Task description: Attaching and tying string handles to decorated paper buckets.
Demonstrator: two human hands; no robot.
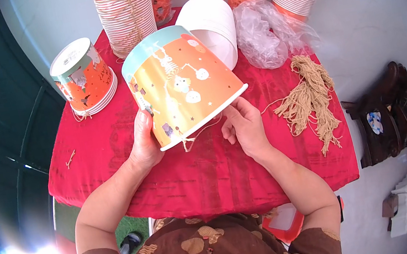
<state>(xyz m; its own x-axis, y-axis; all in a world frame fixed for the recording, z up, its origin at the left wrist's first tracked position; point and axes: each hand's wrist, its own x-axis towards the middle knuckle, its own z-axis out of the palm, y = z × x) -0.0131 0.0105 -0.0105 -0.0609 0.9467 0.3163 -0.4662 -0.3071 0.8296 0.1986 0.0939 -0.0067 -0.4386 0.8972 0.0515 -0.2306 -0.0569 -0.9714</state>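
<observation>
An orange paper bucket with cartoon skeletons and a pale blue band is tilted in front of me, its white-rimmed mouth toward me. My left hand grips its lower left side, thumb on the outside and the other fingers hidden. A beige string is knotted at the rim and runs along the mouth to my right hand. The fingers of that hand are curled beneath the right part of the rim, pinching at the string's end; their tips are partly hidden. On the table to the right lies a bundle of loose beige strings.
A red cloth covers the table. Upside-down nested buckets stand at the left. White nested buckets lie behind the held one. Tall bucket stacks line the back, with crumpled clear plastic at the right. A string scrap lies at left.
</observation>
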